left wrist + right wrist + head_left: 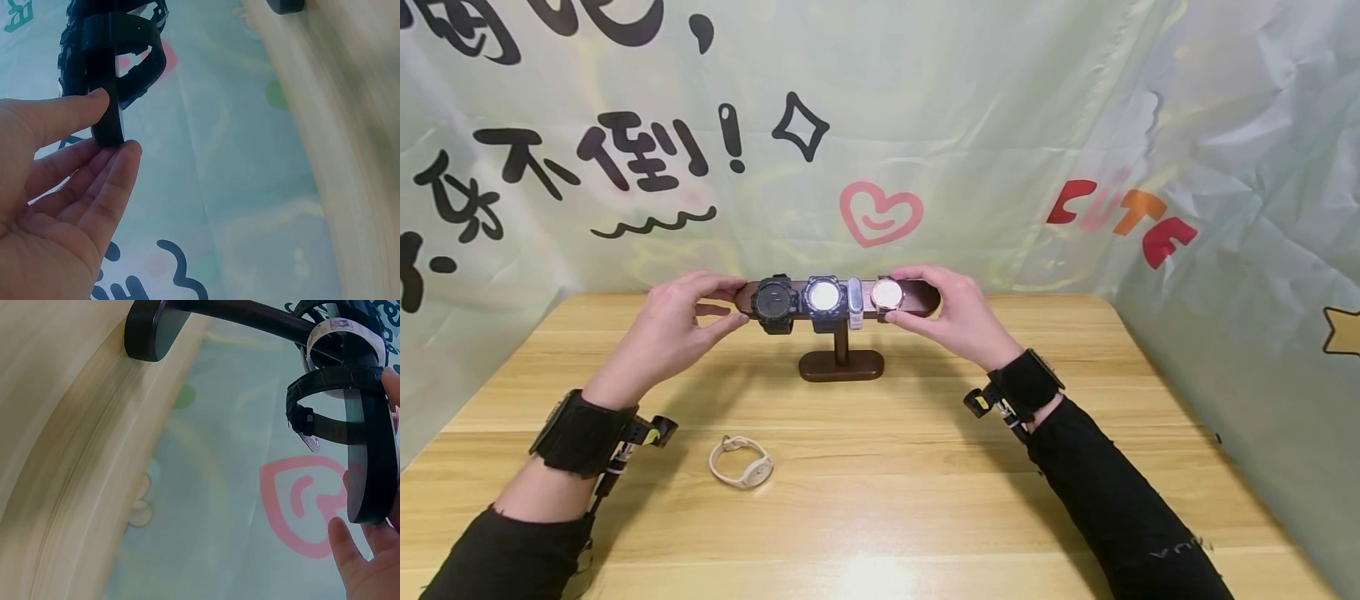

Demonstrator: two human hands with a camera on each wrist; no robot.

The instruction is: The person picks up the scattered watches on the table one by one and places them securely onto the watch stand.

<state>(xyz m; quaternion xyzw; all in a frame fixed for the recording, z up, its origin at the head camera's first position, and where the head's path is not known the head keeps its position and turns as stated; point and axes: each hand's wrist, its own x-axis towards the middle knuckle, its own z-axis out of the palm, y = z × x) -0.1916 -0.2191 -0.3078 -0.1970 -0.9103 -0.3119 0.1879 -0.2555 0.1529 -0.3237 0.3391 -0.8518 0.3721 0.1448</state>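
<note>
A dark brown T-shaped watch stand (842, 354) stands upright near the back of the table. Along its bar, from left to right, sit a black watch (773, 302), a dark blue watch (823, 296), a pale slim band (855, 302) and a round light-faced wristwatch (887, 295). My left hand (681, 321) pinches the bar's left end between thumb and fingers, beside the black watch. At the other side, my right hand (955, 312) holds the light-faced wristwatch by its upper and lower edges. Its dark strap (340, 378) loops round the bar in the right wrist view.
A beige watch (742, 462) lies on its side on the wooden table (865, 467), nearer me and left of the stand. A printed cloth (985, 150) hangs behind the table and along its sides. Both wrists wear black straps with small cameras.
</note>
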